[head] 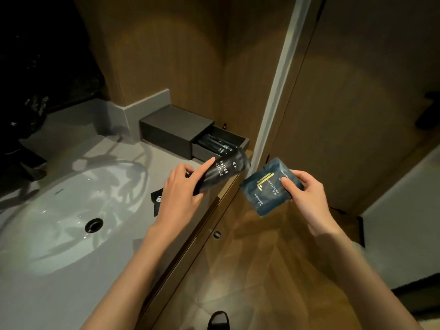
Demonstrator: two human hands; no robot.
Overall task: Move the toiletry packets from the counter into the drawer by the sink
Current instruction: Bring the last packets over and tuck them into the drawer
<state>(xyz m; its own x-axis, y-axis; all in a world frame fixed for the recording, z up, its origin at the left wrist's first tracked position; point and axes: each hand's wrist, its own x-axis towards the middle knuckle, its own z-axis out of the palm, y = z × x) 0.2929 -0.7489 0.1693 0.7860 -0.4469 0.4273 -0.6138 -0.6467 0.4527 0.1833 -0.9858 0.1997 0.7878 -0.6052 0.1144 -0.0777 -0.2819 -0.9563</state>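
My left hand (182,194) grips a long black toothbrush packet (226,169), its far end tilted up toward the open drawer (240,145) of a dark grey box (171,129) at the counter's back right. Several dark packets lie inside the drawer. My right hand (302,191) holds a square dark-blue shower cap packet (264,189) out past the counter's edge, above the floor. Another small black packet (156,202) lies on the counter, partly hidden under my left hand.
A white sink basin (59,210) with a round drain (93,225) fills the left. The counter's wooden front edge (202,225) runs diagonally. A wood wall and pale door frame (273,110) stand right of the drawer. Wooden floor lies below.
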